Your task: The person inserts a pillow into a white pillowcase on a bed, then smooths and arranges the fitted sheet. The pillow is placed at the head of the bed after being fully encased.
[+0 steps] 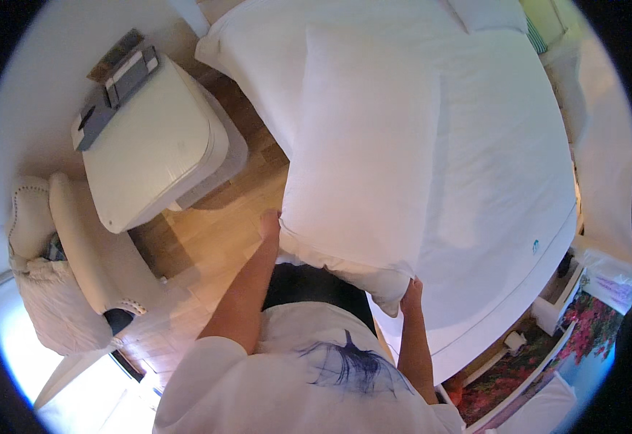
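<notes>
A large white pillow (363, 152) in a pale case lies over the near left side of a bed (497, 159) with a white sheet. My left hand (270, 223) is closed on the near left corner of the pillowcase. The near right part of its edge is gripped by my right hand (412, 293), fingers mostly hidden behind the cloth. Between my hands the near edge of the case sags in folds, with a loose corner hanging beside my right hand.
A white table (157, 137) carrying grey boxes (131, 76) stands left on the wood floor (258, 181). Nearer is a cream armchair (84, 231) with a bunched beige cloth (59, 307) on it. Another white pillow (489, 14) lies at the bed's far end. Flower-patterned furniture (511, 369) stands at lower right.
</notes>
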{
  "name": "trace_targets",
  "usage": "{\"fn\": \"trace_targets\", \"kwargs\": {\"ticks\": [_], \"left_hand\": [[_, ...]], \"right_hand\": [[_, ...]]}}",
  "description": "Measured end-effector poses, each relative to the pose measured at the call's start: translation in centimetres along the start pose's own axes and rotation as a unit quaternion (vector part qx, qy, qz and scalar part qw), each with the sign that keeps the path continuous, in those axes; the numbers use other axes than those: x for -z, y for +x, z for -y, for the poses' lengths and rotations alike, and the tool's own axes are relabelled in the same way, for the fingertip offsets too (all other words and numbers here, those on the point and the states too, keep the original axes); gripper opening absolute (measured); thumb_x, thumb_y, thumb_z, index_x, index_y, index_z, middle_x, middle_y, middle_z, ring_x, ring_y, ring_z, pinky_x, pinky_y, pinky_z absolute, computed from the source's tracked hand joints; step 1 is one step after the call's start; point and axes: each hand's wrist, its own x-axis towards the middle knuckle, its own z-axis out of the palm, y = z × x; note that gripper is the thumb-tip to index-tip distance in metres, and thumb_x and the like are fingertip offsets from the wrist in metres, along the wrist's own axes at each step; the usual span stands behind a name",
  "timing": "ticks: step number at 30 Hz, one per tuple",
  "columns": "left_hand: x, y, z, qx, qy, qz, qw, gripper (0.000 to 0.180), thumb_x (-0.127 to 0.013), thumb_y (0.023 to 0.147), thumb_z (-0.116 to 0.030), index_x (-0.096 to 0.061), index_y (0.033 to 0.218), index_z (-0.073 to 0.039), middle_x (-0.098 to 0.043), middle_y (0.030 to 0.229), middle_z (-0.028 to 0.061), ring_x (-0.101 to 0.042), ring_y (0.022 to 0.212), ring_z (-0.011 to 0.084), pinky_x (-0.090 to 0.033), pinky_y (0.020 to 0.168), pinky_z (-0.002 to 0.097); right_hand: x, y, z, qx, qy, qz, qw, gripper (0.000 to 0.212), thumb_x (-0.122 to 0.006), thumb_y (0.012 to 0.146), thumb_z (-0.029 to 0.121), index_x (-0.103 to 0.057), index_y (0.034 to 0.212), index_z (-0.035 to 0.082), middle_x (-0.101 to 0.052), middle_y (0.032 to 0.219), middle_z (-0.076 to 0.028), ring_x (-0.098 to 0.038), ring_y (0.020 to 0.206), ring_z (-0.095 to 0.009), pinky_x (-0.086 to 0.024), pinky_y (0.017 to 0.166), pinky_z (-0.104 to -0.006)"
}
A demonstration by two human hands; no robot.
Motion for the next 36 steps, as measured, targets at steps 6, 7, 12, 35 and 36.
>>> {"fn": "trace_targets", "kwargs": {"ticks": [6,7,12,35,36], "left_hand": [[4.8,-10.6,-8.9,-0.238,-0.122,0.071,0.961,0.038,-0.057,0.069,-0.004,-0.052,0.107,-0.005,-0.057,0.089,0.0205,-0.057,0.086,0.0333,-0.044,0.073,0.0404],[6.2,-11.3,-10.9,-0.144,-0.136,0.172,0.965,0.043,-0.055,0.066,0.004,-0.05,0.108,-0.005,-0.056,0.089,0.0186,-0.056,0.085,0.034,-0.044,0.072,0.0409],[4.0,-9.5,-8.2,-0.018,-0.182,0.097,0.978,0.036,-0.052,0.071,0.001,-0.05,0.106,-0.005,-0.057,0.089,0.0189,-0.056,0.085,0.0353,-0.045,0.072,0.0411],[9.6,-8.5,-15.9,0.021,-0.051,0.021,0.998,0.022,-0.055,0.075,-0.02,-0.06,0.095,-0.013,-0.055,0.097,0.0092,-0.051,0.099,0.0311,-0.044,0.078,0.0458],[8.9,-8.7,-15.8,0.076,-0.068,0.015,0.995,0.024,-0.056,0.075,-0.021,-0.059,0.098,-0.013,-0.055,0.1,0.0095,-0.051,0.101,0.0314,-0.044,0.079,0.0463]], "right_hand": [[11.3,2.6,-8.3,0.054,-0.151,-0.125,0.979,0.019,-0.046,0.084,0.014,-0.058,0.089,0.001,-0.06,0.072,-0.013,-0.06,0.074,-0.028,-0.047,0.066,-0.0393],[11.9,2.5,-8.5,0.054,-0.127,-0.134,0.981,0.017,-0.047,0.083,0.013,-0.058,0.087,0.0,-0.059,0.068,-0.014,-0.059,0.072,-0.03,-0.047,0.065,-0.0407],[2.2,-1.6,2.6,0.264,-0.599,-0.176,0.735,0.022,-0.051,0.076,0.009,-0.055,0.096,0.001,-0.058,0.092,-0.017,-0.054,0.091,-0.037,-0.043,0.081,-0.045],[-23.5,-0.1,13.0,0.656,-0.633,0.115,0.395,0.008,-0.061,0.073,0.017,-0.058,0.077,0.01,-0.056,0.116,-0.008,-0.049,0.108,-0.028,-0.037,0.084,-0.0474],[-23.6,0.1,13.0,0.658,-0.632,0.117,0.393,0.01,-0.061,0.073,0.018,-0.057,0.078,0.01,-0.055,0.115,-0.008,-0.048,0.107,-0.029,-0.038,0.083,-0.0476]]}}
